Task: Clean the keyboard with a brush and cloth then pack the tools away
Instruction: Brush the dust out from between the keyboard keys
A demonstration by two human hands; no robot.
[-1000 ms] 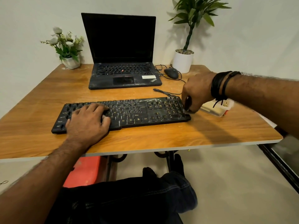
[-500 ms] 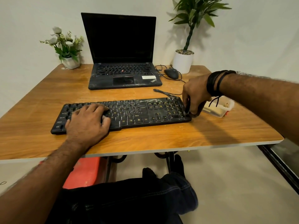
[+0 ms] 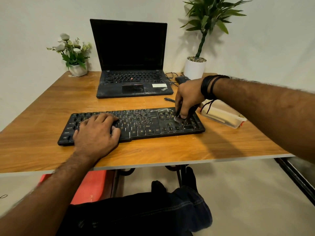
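Note:
A black keyboard [image 3: 144,123] lies across the middle of the wooden table [image 3: 51,106]. My left hand [image 3: 97,132] rests flat on its left end, fingers spread over the keys. My right hand [image 3: 187,97] is over the keyboard's right end, shut on a small dark brush [image 3: 178,116] held upright, bristles touching the keys near the number pad. A clear plastic container [image 3: 225,116] sits just right of the keyboard, partly behind my right wrist. No cloth shows.
An open black laptop [image 3: 133,79] stands behind the keyboard. A mouse [image 3: 182,79] and cables lie right of it. A white pot with flowers [image 3: 76,65] is at the back left, a tall potted plant [image 3: 195,67] at the back right. My legs are under the table.
My right hand has moved left with the brush, from the keyboard's right edge onto the keys near the number pad. My left hand has stayed on the left end.

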